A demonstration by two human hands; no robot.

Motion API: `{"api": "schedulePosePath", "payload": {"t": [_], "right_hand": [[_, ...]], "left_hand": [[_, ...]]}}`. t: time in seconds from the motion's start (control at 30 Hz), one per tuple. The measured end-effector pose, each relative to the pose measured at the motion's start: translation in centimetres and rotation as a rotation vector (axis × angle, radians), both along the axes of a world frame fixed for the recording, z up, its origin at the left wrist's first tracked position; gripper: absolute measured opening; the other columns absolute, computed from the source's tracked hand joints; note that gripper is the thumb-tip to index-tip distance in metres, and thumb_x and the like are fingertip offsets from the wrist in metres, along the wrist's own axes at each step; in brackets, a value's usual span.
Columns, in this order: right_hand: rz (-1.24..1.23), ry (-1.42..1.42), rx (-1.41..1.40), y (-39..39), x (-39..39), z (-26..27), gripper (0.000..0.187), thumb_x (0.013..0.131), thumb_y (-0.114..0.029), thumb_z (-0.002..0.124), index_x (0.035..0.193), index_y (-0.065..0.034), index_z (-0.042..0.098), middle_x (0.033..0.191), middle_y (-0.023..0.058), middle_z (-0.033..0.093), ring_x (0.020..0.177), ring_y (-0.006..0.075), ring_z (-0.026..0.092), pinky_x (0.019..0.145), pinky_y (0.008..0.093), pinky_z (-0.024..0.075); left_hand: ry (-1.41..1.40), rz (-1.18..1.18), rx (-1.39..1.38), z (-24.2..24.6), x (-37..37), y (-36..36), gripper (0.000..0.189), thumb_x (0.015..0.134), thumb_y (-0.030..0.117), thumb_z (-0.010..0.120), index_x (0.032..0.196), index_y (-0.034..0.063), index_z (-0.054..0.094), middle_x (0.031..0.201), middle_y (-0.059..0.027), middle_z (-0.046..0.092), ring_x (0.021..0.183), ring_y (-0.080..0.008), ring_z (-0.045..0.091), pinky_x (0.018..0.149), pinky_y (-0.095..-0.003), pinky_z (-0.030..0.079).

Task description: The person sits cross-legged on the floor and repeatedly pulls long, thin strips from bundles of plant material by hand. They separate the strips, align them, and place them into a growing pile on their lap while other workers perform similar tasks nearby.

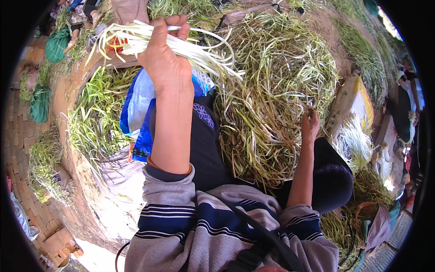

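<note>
A loose bundle of pale, blanched leafy stalks (200, 49) lies sideways in my left hand (166, 56), raised at the upper middle. The fingers curl around the bundle, and its thin ends spread out on both sides. My right hand (310, 124) is lower, over the right edge of a big heap of dry, yellow-green leaf trimmings (272, 85). Its fingertips are pinched together at a small wisp of brownish strands (308, 109); finer detail there is too small to tell. The heap lies between my legs.
Green stalks (108, 98) lie at left, beside a blue-and-white woven sack (141, 98). Cleaned white stalks (355, 139) rest by a printed sack (345, 102) at right. Green bundles (58, 46) and a seated person's legs (76, 30) are at upper left, near brick paving (20, 136).
</note>
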State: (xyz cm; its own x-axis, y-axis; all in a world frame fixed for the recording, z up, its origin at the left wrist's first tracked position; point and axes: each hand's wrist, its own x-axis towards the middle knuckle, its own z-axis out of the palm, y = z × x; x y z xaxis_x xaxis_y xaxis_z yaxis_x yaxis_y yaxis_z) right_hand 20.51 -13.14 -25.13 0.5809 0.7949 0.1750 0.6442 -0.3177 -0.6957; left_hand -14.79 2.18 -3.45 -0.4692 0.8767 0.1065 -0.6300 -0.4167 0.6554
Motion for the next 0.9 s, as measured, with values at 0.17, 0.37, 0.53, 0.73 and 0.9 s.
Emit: {"api": "schedulePosePath", "payload": {"t": [0.17, 0.37, 0.53, 0.73, 0.9], "right_hand": [[0.446, 0.326, 0.088, 3.7, -10.6, 13.6, 0.022, 0.088, -0.028, 0.061, 0.091, -0.007, 0.065, 0.086, 0.0068, 0.064, 0.071, 0.0146, 0.061, 0.059, 0.0292, 0.0513], [0.737, 0.024, 0.325, 6.3, -17.9, 17.5, 0.021, 0.078, -0.018, 0.069, 0.089, -0.0019, 0.062, 0.082, 0.0102, 0.06, 0.072, 0.0243, 0.061, 0.063, 0.0351, 0.0509], [0.687, 0.025, 0.301, 7.2, -19.3, 15.7, 0.015, 0.077, -0.011, 0.067, 0.087, -0.0031, 0.061, 0.078, 0.0108, 0.058, 0.07, 0.0279, 0.06, 0.061, 0.0371, 0.0491], [0.608, 0.161, 0.457, 6.6, -18.9, 14.2, 0.009, 0.081, -0.006, 0.064, 0.087, -0.0008, 0.06, 0.075, 0.0084, 0.059, 0.064, 0.0201, 0.059, 0.057, 0.03, 0.0468], [0.393, 0.779, 0.425, 5.6, -18.9, 13.8, 0.01, 0.089, -0.012, 0.06, 0.085, -0.003, 0.058, 0.072, -0.0005, 0.058, 0.066, 0.0048, 0.049, 0.059, 0.0204, 0.0414]], "left_hand": [[0.099, -0.077, -0.05, 0.0, 2.5, -1.1, 0.017, 0.085, 0.005, 0.059, 0.099, -0.0005, 0.05, 0.078, -0.0143, 0.062, 0.074, -0.0256, 0.063, 0.068, -0.0377, 0.054], [0.1, -0.138, -0.081, -0.6, 3.2, -1.6, 0.013, 0.085, 0.004, 0.059, 0.095, -0.0005, 0.051, 0.079, -0.0141, 0.062, 0.073, -0.024, 0.063, 0.068, -0.0367, 0.055], [0.025, -0.198, -0.123, -0.8, 3.4, -1.5, 0.011, 0.086, 0.004, 0.059, 0.094, -0.0006, 0.053, 0.079, -0.0134, 0.062, 0.075, -0.0247, 0.064, 0.068, -0.037, 0.055], [0.006, -0.267, -0.167, -1.4, 3.7, -1.8, 0.012, 0.086, 0.004, 0.06, 0.094, -0.0014, 0.054, 0.078, -0.0135, 0.063, 0.074, -0.0257, 0.064, 0.067, -0.0364, 0.055], [-0.006, -0.308, -0.186, -1.7, 3.9, -2.0, 0.013, 0.085, 0.005, 0.06, 0.095, -0.0017, 0.054, 0.078, -0.0134, 0.063, 0.073, -0.0261, 0.064, 0.067, -0.0367, 0.055]]}}
